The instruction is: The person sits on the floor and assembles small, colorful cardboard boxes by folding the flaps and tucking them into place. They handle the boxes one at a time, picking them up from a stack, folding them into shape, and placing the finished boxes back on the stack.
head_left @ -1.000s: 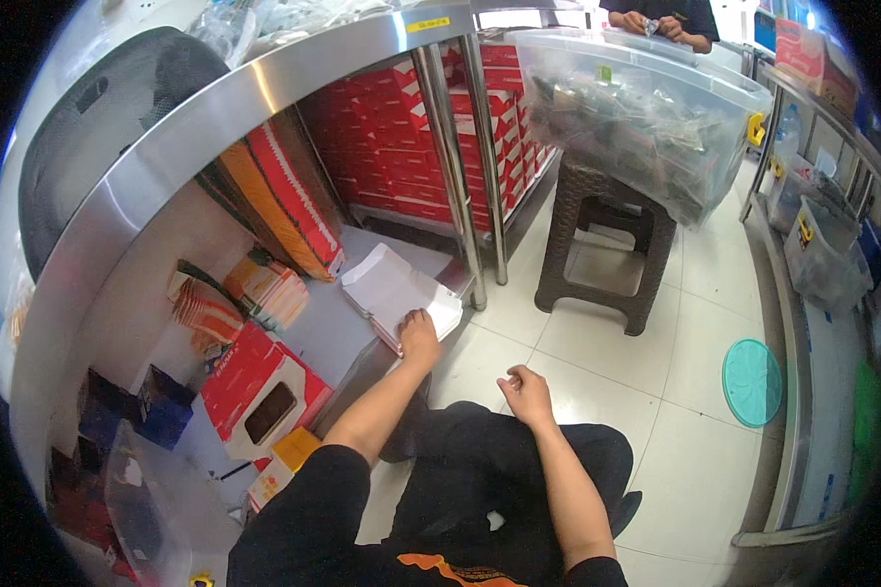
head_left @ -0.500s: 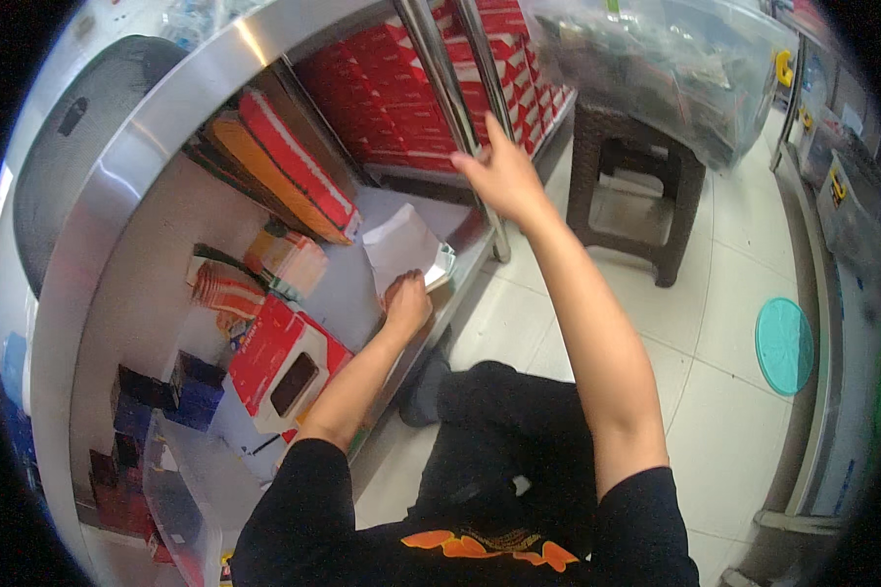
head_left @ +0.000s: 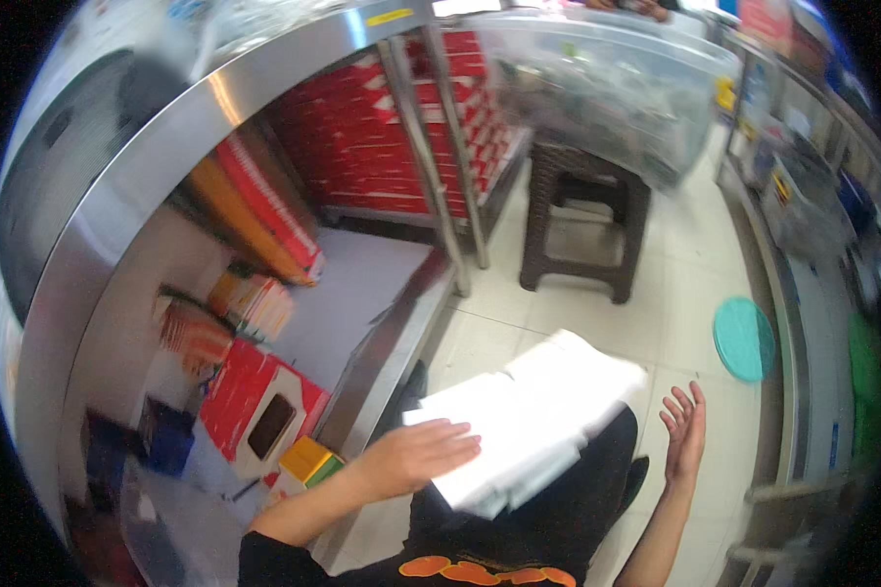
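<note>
Over my lap lies a loose stack of white papers (head_left: 538, 411), blurred and overexposed. My left hand (head_left: 416, 458) grips it at its left end, fingers flat across the top and the thumb hidden. To the right of the papers, my right hand (head_left: 685, 430) is raised above the floor, palm turned inward and fingers apart, touching nothing. By my left forearm, a small yellow and green box (head_left: 310, 460) sits at the shelf edge. Behind it a dark phone (head_left: 270, 427) rests on a red and white box (head_left: 233, 396).
The metal-edged shelf (head_left: 362, 284) on the left also bears upright red and orange folders (head_left: 250, 196) and dark blue boxes (head_left: 166, 430). Stacked red boxes (head_left: 338, 147) stand beyond metal posts. Ahead, a brown stool (head_left: 582, 220) is below a clear bin (head_left: 607, 108). A teal lid (head_left: 744, 338) lies right.
My left hand has brought the white papers from the shelf to above my lap. My right hand has moved from the metal posts down to the right. The view has shifted.
</note>
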The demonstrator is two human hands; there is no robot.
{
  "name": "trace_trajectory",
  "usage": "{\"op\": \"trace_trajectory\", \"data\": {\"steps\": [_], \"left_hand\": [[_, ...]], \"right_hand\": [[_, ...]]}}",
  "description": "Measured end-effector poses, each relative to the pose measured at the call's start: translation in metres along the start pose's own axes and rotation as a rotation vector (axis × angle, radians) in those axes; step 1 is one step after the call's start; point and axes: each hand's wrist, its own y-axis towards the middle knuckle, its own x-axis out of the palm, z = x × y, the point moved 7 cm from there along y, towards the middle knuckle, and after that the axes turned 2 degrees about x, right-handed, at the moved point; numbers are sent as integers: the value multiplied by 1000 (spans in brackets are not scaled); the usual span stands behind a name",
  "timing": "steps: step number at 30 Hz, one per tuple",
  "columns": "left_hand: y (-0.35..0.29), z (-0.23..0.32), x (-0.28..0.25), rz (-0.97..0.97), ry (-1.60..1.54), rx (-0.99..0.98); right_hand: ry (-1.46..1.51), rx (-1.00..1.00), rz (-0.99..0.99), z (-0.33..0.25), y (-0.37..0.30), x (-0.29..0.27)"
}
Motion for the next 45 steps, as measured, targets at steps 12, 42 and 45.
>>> {"op": "trace_trajectory", "data": {"steps": [12,42,45], "left_hand": [[4,-61,163,386,-438,-445],[-42,-9,236,264,-1004,-605],[-45,-4,236,245,-873,-577]], "right_hand": [[-523,236,262,45,-160,-46],[-760,-148,424,55,-187,-21],[-858,-140,495,54,-197,-34]]}}
